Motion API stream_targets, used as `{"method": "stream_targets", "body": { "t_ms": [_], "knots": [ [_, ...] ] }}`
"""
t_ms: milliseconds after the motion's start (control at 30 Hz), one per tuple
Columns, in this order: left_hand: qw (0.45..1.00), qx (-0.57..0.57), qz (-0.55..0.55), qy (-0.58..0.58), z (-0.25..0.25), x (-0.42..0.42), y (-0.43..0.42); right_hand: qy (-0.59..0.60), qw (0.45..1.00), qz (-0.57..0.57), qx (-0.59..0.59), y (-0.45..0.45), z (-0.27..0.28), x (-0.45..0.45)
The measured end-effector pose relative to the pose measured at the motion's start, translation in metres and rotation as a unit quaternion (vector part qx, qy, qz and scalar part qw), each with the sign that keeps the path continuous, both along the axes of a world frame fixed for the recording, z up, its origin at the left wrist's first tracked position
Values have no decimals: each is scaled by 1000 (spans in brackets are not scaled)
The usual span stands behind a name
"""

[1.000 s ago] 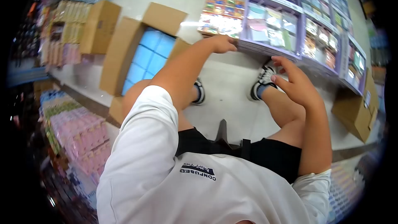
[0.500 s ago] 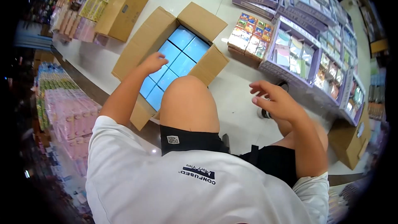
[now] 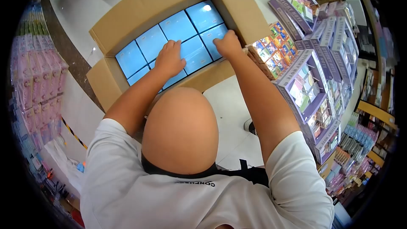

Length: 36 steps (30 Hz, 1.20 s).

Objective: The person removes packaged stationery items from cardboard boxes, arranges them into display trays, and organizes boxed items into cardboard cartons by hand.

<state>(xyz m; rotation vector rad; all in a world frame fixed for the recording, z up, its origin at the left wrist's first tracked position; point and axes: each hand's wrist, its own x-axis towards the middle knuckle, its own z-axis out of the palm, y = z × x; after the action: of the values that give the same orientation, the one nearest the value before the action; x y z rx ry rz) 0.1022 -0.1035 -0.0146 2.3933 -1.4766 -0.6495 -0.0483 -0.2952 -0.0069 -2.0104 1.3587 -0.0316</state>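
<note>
Blue boxes (image 3: 151, 42) stand packed in two rows inside an open brown carton (image 3: 246, 15). My left hand (image 3: 170, 58) is over the near row, its bent fingers pressed together at a seam between boxes; the fingertips are partly hidden. Towards the carton's right end, my right hand (image 3: 229, 44) is closed at the end blue box (image 3: 210, 38), its thumb on the top and its fingers by the carton wall. Both boxes touched still sit level with the others.
My bent knee (image 3: 180, 131) rises close to the carton's near side. Right of the carton are a stack of colourful small packs (image 3: 273, 51) and purple sticky-note display trays (image 3: 303, 87). Pink wrapped packages (image 3: 40, 72) are stacked at the left.
My right hand has moved from beside my knee into the carton. My left hand has shifted further over the boxes. The view has come closer to the carton and turned.
</note>
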Motion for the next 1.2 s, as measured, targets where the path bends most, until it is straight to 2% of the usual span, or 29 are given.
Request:
{"method": "stream_targets", "body": {
  "t_ms": [67, 167, 333, 567, 767, 867, 967, 1000, 1133, 1200],
  "knots": [
    [1000, 26, 6, -6, 13, -11, -6, 29, 997, -70, 19, -1, -5, 9],
    [998, 69, -12, 0, 23, -16, -14, 55, 996, -42, 57, -10, -2, 10],
    [998, 34, -55, -14, 15, -16, -12, 77, 988, 21, 136, -46, 0, 6],
    [990, 114, -84, -15, 20, -18, -26, 121, 982, 62, 131, -52, -18, 17],
    [988, 138, -56, 29, 19, -12, -38, 71, 987, -7, 142, -45, -42, 18],
    [987, 136, -47, 66, 13, -7, -43, 59, 990, -63, 109, -25, -34, 22],
    [989, 100, -52, 94, -9, 4, -43, 111, 993, -33, 17, -5, 31, 21],
    [987, 97, -53, 116, -8, 7, -45, 97, 995, -28, -28, -1, 30, 17],
    [970, 151, -76, 176, -2, 22, -63, 53, 996, -9, -66, 10, 46, 10],
    [962, 179, -86, 186, -2, 28, -70, 48, 982, 47, -178, 32, 59, 16]
  ]
}}
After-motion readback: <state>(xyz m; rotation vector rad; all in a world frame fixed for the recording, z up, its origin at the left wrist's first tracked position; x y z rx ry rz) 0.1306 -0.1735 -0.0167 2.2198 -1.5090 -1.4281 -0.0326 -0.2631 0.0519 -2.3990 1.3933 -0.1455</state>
